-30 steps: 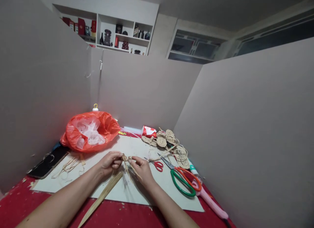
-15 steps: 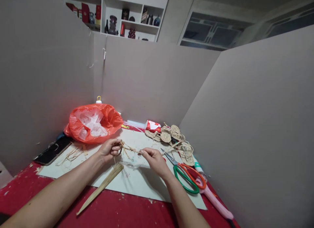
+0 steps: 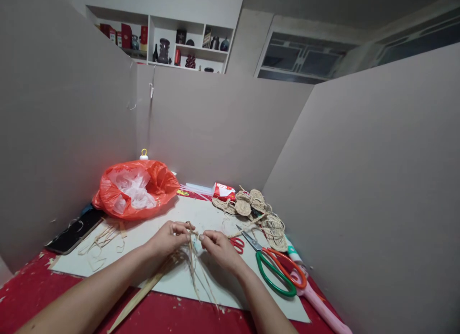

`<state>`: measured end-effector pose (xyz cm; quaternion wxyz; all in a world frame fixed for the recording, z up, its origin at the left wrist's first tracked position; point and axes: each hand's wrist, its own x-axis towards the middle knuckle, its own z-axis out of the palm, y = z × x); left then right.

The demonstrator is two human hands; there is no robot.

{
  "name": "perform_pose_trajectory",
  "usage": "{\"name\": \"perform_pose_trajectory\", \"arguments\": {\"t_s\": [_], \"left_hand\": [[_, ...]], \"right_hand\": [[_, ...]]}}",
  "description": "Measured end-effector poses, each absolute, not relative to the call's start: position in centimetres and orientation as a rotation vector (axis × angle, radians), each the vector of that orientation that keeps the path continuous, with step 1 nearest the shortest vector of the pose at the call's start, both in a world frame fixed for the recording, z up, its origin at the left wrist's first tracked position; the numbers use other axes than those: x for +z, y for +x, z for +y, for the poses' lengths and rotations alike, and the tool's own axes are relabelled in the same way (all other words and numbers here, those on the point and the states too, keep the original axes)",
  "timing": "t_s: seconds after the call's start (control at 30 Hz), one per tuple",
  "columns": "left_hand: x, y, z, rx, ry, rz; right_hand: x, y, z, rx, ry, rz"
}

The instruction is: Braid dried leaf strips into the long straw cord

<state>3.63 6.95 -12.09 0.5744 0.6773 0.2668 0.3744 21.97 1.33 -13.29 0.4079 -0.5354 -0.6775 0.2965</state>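
Note:
My left hand [image 3: 171,236] is closed, its thumb and fingers pinching a braided length of dry straw [image 3: 194,232]. Close on its right, my right hand [image 3: 217,246] pinches the same braid from the other side. Loose straw strands [image 3: 194,271] hang from between the hands toward the board's front edge. Beneath my left forearm lies a flat, pale dried leaf strip [image 3: 142,294], partly hidden by the arm. Both hands are just above a white board [image 3: 172,285]. Fine detail of the braid at my fingertips is too small to make out.
Large scissors [image 3: 276,271] with green and orange handles lie right of my hand, near small red scissors [image 3: 237,244]. Coiled straw pieces [image 3: 243,205] pile up behind. A red plastic bag [image 3: 167,178] and a phone [image 3: 74,231] sit left. Grey panels [image 3: 215,128] enclose the table.
My hands have come closer together, the left moving right. The strands now hang down between them. The view has tilted slightly upward, and the small red scissors show more fully.

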Motion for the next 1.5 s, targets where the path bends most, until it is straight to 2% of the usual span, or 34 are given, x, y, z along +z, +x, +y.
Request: {"name": "perform_pose_trajectory", "arguments": {"t_s": [0.3,0.57,0.77,1.0,1.23,1.37,1.5], "left_hand": [[-13.7,4.2,7.3,0.836,1.386,0.685],[-11.9,3.0,8.4,0.747,1.068,0.631],[-11.7,2.1,10.4,0.817,0.918,0.658],[-12.5,0.8,12.6,0.904,0.844,0.644],[-13.3,0.7,13.2,0.909,0.814,0.675],[-13.6,0.5,13.7,0.924,0.815,0.735],[-14.0,0.4,14.2,0.978,0.85,0.755]], "right_hand": [[-12.7,21.8,0.8,0.889,-1.238,-1.754],[-12.9,23.3,1.6,1.024,-1.158,-1.666],[-13.1,24.3,1.9,1.116,-1.094,-1.549],[-12.4,26.6,2.4,0.821,-1.16,-1.344],[-10.4,27.1,1.2,0.609,-1.27,-1.456],[-6.3,29.6,0.7,0.337,-1.356,-1.399],[0.5,34.3,0.1,0.101,-1.456,-1.423]]}}
